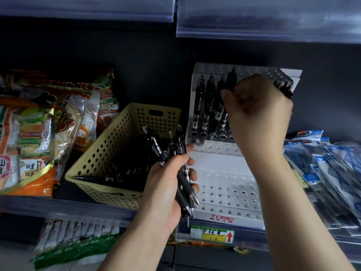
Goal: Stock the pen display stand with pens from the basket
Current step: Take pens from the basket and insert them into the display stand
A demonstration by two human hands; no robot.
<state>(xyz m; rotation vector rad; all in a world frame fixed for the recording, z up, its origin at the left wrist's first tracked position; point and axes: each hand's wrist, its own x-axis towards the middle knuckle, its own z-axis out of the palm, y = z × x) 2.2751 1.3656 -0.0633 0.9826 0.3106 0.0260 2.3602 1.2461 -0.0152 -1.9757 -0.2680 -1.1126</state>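
While the left hand (166,178) sits low and near, fingers wrapped round a bunch of black pens (182,151) with their silver tips pointing down, the right hand (257,110) is up at the far top tier of the white display stand (224,159). Its fingers are curled on a single pen (231,79), blurred, upright at the top row, just right of four standing pens (205,106) slotted in their holes. Lower tiers show rows of open holes. Just left of the stand, the yellow perforated basket (117,145) sits at an angle on the shelf, with loose pens (125,173) lying dark inside. Snack bags (39,124) crowd the left; blue packets (332,173) fan out on the right. A price label (212,233) hangs on the shelf edge below the stand.
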